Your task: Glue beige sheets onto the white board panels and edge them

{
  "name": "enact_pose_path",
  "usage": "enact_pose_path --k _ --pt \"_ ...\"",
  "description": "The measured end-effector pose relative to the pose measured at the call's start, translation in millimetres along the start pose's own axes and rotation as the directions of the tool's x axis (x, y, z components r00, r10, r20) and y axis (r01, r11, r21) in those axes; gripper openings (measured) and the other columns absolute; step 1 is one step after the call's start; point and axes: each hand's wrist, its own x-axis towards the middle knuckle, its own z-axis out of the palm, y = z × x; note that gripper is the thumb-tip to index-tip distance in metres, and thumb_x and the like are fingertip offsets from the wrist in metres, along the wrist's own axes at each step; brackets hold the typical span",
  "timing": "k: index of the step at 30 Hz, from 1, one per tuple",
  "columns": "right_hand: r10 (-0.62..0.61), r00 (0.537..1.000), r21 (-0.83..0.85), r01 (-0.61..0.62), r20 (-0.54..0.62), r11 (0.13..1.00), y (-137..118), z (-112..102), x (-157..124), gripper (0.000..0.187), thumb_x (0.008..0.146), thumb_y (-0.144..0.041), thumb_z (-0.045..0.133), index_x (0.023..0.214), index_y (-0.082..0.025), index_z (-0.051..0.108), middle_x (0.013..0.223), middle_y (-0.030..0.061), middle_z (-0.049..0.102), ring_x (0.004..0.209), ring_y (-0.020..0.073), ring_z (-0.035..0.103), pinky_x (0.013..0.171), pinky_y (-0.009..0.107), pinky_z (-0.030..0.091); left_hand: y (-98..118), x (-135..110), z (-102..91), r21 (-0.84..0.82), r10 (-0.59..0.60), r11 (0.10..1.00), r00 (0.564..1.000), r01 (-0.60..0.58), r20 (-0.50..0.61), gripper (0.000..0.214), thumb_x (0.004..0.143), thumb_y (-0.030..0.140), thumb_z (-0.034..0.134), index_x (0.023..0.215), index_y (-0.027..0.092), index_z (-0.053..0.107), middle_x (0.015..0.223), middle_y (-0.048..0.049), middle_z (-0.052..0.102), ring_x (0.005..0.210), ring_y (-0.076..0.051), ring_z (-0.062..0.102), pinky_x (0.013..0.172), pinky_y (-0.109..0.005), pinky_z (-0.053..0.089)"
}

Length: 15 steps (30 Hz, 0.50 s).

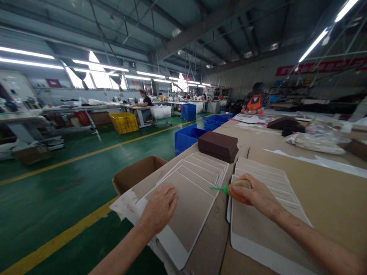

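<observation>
My right hand point(252, 193) is wrapped round a small squeeze bottle point(236, 191). Its thin green nozzle points left, over the right edge of the left-hand stack of panels. My left hand point(160, 206) lies palm down on the nearest of these grey-brown panels point(189, 206), its fingers stretched out. Pale borders frame the panels, which overlap in a row like fanned sheets. Beneath my right forearm is a second overlapping row of similar panels point(258, 225). A neat pile of dark brown pieces point(218, 143) sits behind the left row.
On the left, a cardboard box point(137, 173) stands beside the table point(323, 191). Blue bins point(187, 137) and a yellow crate point(124, 122) are farther off. Plastic bags point(315, 139) lie at the right. A person in an orange apron point(255, 102) is at the table's far end.
</observation>
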Motion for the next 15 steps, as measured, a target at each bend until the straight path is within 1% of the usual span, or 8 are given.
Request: enact_pose_path --k 3,8,12,15 --pt "-0.026 1.0 -0.028 0.026 0.007 0.999 -13 8 8 0.026 0.071 -0.046 0.059 0.085 -0.025 0.06 0.074 -0.0009 0.068 0.072 0.0216 0.063 0.062 0.031 0.043 1 -1 -0.6 -0.007 -0.009 1.0 1.0 0.009 0.006 0.022 0.099 0.022 0.048 0.114 0.018 0.062 0.118 -0.0087 0.061 0.112 -0.026 0.054 0.106 -0.049 0.042" --pt "-0.122 0.992 -0.13 0.125 0.032 0.984 -36 29 32 0.019 0.08 -0.039 0.061 0.09 -0.022 0.06 0.078 0.0005 0.068 0.075 0.0208 0.062 0.064 0.029 0.04 5 -1 -2.6 -0.018 -0.026 0.999 1.0 0.027 0.015 0.021 0.097 0.019 0.049 0.114 0.018 0.063 0.117 -0.0078 0.061 0.112 -0.025 0.053 0.105 -0.047 0.043" --pt "-0.154 0.988 -0.146 0.155 0.021 0.977 -53 47 50 0.014 0.08 -0.033 0.063 0.088 -0.022 0.062 0.08 0.0009 0.067 0.075 0.0196 0.061 0.063 0.028 0.036 7 0 -5.1 -0.024 -0.038 0.999 0.999 0.038 0.012 0.02 0.097 0.02 0.05 0.112 0.018 0.063 0.116 -0.0077 0.061 0.111 -0.025 0.053 0.104 -0.047 0.044" --pt "-0.169 0.986 -0.146 0.168 0.005 0.975 -65 61 62 0.012 0.079 -0.032 0.064 0.084 -0.021 0.061 0.077 0.0001 0.066 0.072 0.0187 0.059 0.061 0.028 0.034 8 -2 -6.2 -0.031 -0.041 0.999 0.999 0.041 0.011 0.02 0.097 0.02 0.05 0.112 0.018 0.063 0.115 -0.0074 0.061 0.11 -0.025 0.054 0.103 -0.047 0.045"
